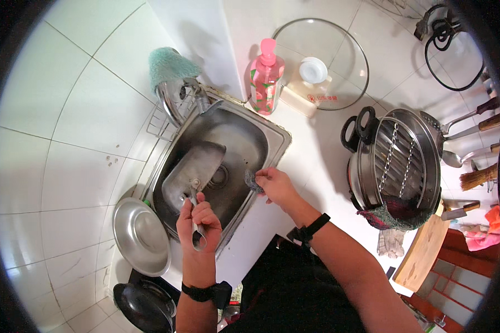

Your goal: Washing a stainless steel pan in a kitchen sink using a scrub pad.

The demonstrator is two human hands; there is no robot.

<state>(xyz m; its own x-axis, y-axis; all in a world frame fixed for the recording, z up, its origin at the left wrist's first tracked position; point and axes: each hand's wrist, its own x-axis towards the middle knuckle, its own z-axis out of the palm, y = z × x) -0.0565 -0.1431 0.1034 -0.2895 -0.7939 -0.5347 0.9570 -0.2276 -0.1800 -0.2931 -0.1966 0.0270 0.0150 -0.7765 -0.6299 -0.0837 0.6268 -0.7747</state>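
Note:
My left hand [200, 222] is wrapped round the metal handle of a grey pan [191, 161]. The pan is tilted inside the steel sink [244, 127], its side with the handle rivets turned toward me and partly covering the drain. In the fingers of my right hand [276, 186] is a small grey steel wool scrubber [253, 181], held over the sink's right rim and apart from the pan. Above the far left corner of the basin stands the faucet [169, 105], with a green cloth [172, 66] draped over it.
A steel basin [141, 236] sits left of the sink, above a black pan [144, 305]. Behind are a pink soap bottle [266, 80] and a glass lid [344, 55]. To the right stand a steamer pot [366, 166], a wooden board [425, 252] and hanging utensils [461, 127].

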